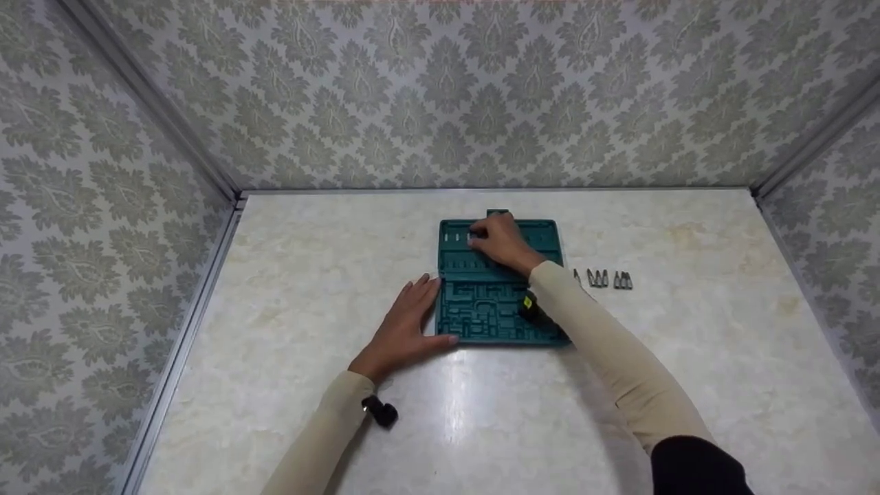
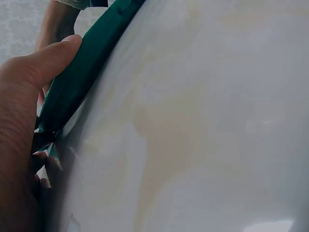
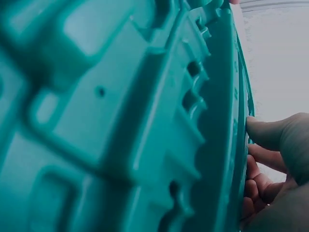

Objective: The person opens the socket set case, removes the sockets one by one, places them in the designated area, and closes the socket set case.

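Observation:
A dark green moulded case (image 1: 481,328) lies unfolded on the table, its lower half full of shaped recesses and its far half lined with slots. My left hand (image 1: 405,330) rests along the case's left side, fingers extended, thumb at the front-left corner; the left wrist view shows that thumb (image 2: 67,48) against the green edge. Over the far half, my right hand (image 1: 505,240) pinches a small pale metal bit (image 1: 470,236) between thumb and forefinger at a slot. Two similar bits (image 1: 457,236) sit to its left. In the right wrist view, the case hides the fingertips.
Right of the case, several small metal bits (image 1: 623,280) lie in groups on the pale marbled table (image 1: 330,254); my right forearm partly covers the nearest ones. A green tab (image 1: 498,212) projects from the case's far edge. Patterned walls (image 1: 450,89) enclose the table's back and sides.

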A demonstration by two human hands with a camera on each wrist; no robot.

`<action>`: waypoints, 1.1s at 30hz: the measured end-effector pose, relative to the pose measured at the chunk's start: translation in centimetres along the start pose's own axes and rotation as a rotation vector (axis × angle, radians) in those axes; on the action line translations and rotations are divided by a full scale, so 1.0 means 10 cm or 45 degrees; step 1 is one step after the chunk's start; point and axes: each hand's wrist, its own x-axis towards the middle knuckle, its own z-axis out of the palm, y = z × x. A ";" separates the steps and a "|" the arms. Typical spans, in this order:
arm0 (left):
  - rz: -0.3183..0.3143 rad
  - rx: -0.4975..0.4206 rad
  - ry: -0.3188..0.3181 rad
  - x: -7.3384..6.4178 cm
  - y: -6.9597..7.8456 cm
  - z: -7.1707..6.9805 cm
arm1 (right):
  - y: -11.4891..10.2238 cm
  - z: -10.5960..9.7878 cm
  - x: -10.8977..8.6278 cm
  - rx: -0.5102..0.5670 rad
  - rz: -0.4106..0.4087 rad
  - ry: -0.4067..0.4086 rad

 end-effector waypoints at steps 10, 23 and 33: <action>-0.045 -0.028 0.004 0.01 0.04 -0.02 | 0.01 0.03 0.03 0.352 0.211 0.105; -0.037 -0.024 0.004 0.02 0.02 0.01 | -0.01 0.14 0.01 0.379 0.208 0.282; -0.058 -0.051 0.005 0.00 0.03 0.01 | 0.02 0.06 -0.05 0.643 0.193 0.337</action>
